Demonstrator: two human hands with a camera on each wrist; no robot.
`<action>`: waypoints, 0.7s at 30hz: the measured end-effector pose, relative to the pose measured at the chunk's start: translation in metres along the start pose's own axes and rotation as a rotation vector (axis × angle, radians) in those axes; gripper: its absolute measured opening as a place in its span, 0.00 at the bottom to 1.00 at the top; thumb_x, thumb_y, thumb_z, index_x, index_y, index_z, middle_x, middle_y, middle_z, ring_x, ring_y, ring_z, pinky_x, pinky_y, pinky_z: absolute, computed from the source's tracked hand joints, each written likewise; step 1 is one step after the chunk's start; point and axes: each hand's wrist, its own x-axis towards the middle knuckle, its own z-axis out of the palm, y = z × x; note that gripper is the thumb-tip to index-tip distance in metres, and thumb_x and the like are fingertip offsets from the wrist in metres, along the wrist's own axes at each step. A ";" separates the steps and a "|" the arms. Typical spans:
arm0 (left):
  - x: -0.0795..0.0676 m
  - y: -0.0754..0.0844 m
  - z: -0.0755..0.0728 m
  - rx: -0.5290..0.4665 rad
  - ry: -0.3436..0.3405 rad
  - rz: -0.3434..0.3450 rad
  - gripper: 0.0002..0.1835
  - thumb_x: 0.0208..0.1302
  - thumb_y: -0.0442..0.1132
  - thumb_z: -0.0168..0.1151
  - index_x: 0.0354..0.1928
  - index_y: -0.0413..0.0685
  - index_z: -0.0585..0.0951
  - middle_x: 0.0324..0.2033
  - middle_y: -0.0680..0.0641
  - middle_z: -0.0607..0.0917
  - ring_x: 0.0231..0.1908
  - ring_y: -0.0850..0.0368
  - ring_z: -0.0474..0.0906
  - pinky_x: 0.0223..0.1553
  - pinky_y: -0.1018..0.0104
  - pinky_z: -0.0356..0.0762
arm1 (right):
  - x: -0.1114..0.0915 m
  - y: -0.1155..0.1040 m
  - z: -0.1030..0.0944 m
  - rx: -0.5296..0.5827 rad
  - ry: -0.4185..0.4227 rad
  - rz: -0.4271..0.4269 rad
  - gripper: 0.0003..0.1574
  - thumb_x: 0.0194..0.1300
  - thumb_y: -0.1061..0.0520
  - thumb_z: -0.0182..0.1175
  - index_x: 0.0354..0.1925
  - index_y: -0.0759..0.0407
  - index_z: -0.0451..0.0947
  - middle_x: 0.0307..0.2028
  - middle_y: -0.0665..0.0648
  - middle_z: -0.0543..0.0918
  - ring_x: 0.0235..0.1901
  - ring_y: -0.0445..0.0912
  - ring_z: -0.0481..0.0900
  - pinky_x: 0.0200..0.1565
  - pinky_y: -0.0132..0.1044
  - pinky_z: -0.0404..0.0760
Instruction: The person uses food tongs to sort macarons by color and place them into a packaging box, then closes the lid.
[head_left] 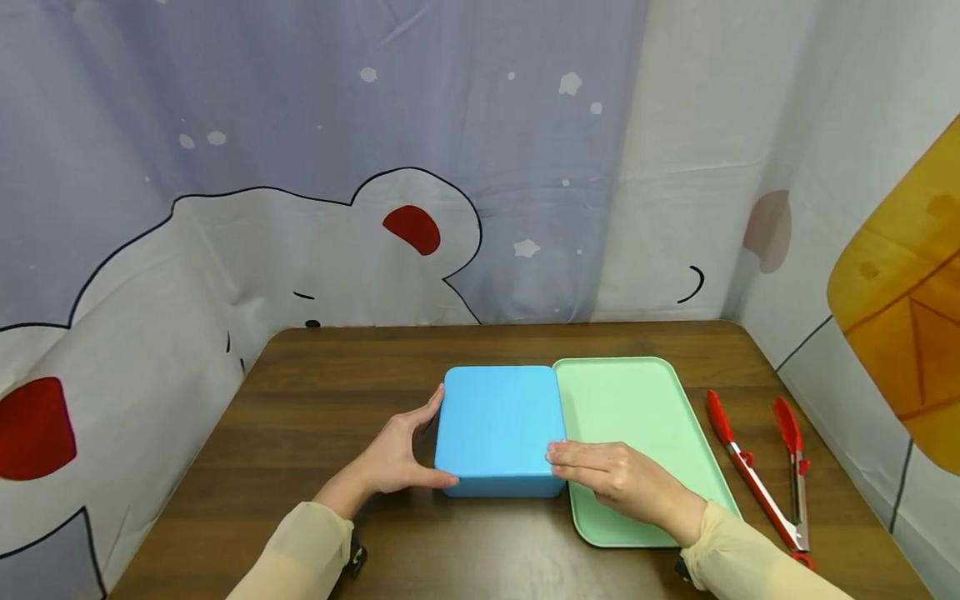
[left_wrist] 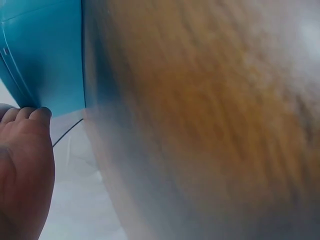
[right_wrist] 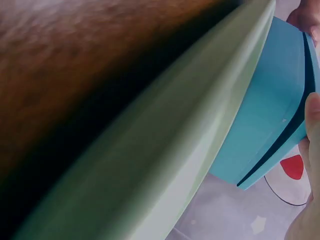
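A blue lidded box sits on the wooden table, its right side against a pale green tray. My left hand holds the box's left side, thumb at the near corner and fingers toward the far corner. In the left wrist view, its fingertips touch the blue wall. My right hand reaches over the tray and holds the near right edge of the lid. The right wrist view shows a dark gap between lid and box, wider toward the near side. That hand's palm is hidden.
Red-tipped tongs lie spread on the table right of the tray. A printed curtain hangs behind the table and along both sides. The brown table extends around the box.
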 end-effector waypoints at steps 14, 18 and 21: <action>0.000 0.008 -0.002 0.065 -0.024 -0.045 0.76 0.45 0.67 0.85 0.85 0.43 0.48 0.83 0.48 0.50 0.79 0.52 0.52 0.74 0.44 0.57 | -0.007 0.001 -0.003 0.052 -0.143 0.077 0.28 0.82 0.69 0.39 0.52 0.64 0.88 0.55 0.57 0.88 0.55 0.51 0.88 0.55 0.36 0.83; 0.000 0.010 -0.002 0.079 -0.027 -0.060 0.76 0.44 0.67 0.85 0.85 0.42 0.48 0.82 0.49 0.49 0.79 0.51 0.51 0.75 0.43 0.56 | -0.008 0.002 -0.004 0.063 -0.164 0.095 0.30 0.81 0.69 0.37 0.54 0.63 0.88 0.57 0.57 0.87 0.56 0.51 0.87 0.55 0.36 0.82; 0.001 0.012 -0.001 0.092 -0.032 -0.073 0.76 0.44 0.68 0.85 0.85 0.43 0.49 0.82 0.50 0.49 0.79 0.51 0.52 0.75 0.43 0.57 | -0.008 0.002 -0.005 0.079 -0.179 0.120 0.32 0.82 0.68 0.34 0.56 0.63 0.87 0.59 0.56 0.87 0.57 0.51 0.86 0.56 0.36 0.82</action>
